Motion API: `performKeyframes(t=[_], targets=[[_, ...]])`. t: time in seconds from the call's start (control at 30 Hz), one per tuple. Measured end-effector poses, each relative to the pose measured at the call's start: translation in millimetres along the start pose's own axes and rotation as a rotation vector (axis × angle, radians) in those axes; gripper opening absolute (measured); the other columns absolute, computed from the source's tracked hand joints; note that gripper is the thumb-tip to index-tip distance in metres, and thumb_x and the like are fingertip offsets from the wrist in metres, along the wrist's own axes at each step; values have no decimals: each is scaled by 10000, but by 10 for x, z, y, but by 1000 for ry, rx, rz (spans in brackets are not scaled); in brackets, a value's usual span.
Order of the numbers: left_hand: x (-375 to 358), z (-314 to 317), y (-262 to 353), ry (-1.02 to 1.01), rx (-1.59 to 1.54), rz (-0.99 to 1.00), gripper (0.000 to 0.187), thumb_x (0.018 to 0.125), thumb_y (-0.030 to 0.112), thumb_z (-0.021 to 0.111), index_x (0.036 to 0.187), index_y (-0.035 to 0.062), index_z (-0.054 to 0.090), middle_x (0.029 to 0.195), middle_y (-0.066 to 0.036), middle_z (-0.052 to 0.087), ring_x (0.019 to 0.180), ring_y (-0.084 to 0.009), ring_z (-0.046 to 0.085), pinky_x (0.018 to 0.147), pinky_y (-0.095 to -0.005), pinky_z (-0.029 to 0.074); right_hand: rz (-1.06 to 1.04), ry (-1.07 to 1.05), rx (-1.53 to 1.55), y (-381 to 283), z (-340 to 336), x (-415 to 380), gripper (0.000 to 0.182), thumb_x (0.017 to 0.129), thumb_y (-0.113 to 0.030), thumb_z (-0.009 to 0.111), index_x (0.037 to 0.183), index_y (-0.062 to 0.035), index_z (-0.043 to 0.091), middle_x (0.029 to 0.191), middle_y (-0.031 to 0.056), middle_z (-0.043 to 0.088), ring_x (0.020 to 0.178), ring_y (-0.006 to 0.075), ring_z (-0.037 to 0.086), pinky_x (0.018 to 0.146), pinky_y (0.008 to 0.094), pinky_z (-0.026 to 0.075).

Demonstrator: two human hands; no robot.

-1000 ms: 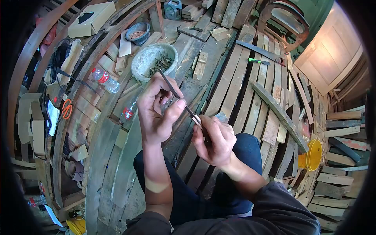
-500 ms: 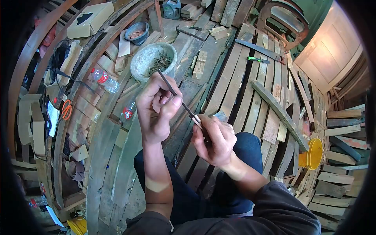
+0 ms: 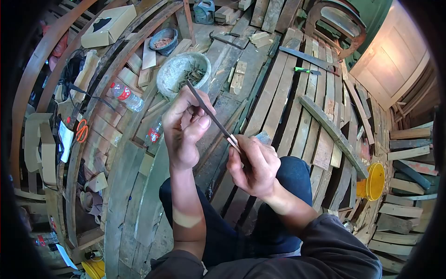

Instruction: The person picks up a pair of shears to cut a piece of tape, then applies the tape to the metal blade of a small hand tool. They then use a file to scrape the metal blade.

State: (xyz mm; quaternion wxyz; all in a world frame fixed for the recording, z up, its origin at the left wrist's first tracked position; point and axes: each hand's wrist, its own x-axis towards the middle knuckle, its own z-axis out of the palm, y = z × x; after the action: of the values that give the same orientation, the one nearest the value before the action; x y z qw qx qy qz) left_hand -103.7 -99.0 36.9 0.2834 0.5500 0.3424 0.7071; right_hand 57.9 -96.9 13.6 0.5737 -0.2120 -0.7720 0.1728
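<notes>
A thin dark strip (image 3: 211, 114) slants between my two hands, running from upper left to lower right. My left hand (image 3: 188, 128) is closed on its upper part, fingers curled and thumb against it. My right hand (image 3: 254, 165) pinches the lower end, where the strip shows a pale section beside the fingertips. What else the right fingers may grip is hidden. Behind my left hand stands a whitish, stained bucket (image 3: 163, 76) with dark scraps (image 3: 195, 74) inside.
A handsaw (image 3: 309, 60) and a green-handled knife (image 3: 306, 70) lie on the wooden slats. A long beam (image 3: 332, 135) crosses them near a yellow bucket (image 3: 375, 181). On the left are plastic bottles (image 3: 126, 96), orange scissors (image 3: 81, 131) and a cardboard box (image 3: 109, 25).
The strip's upper end has tilted slightly and its broad face shows more. My left thumb has shifted slightly down and left. The surroundings have drifted slightly right with the camera.
</notes>
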Motion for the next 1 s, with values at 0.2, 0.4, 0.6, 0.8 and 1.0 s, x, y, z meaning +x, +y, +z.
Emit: performKeyframes(t=[0.2,0.4,0.6,0.8,1.0], targets=[[-21,-56,6,-63,-62,12,225,767,172,608,905,2,558,930,-49,504,753,-80,358,693,-227,303,-2,18,-1,-28,13,-13,152,816,13,650,953,80,645,622,70,551,468,164,514,453,281,406],[-49,-139,-61,-129,-268,-15,236,775,139,616,953,-5,561,991,-86,497,813,-92,417,754,-233,335,-99,46,-98,-38,-6,-12,266,805,13,666,1057,98,666,690,93,604,511,163,536,463,278,422],[-75,-187,-111,-160,-375,-24,243,793,125,631,984,-12,569,1012,-101,501,848,-111,459,791,-247,363,-102,32,-149,-105,-32,-16,364,773,14,699,1130,82,677,722,86,607,540,160,558,476,279,441],[-87,-146,-98,-126,-413,-38,283,826,157,672,1023,-24,580,1009,-100,527,852,-124,485,779,-261,381,-115,80,-150,-128,-19,-8,396,743,28,720,1138,36,702,736,76,613,557,141,556,489,258,438],[-101,-133,-65,-94,-393,-93,336,835,190,684,1071,-31,591,999,-116,597,905,-153,557,788,-277,420,-167,86,-198,-110,-42,-16,477,704,-43,749,1169,45,684,783,81,594,591,151,589,482,264,462]])
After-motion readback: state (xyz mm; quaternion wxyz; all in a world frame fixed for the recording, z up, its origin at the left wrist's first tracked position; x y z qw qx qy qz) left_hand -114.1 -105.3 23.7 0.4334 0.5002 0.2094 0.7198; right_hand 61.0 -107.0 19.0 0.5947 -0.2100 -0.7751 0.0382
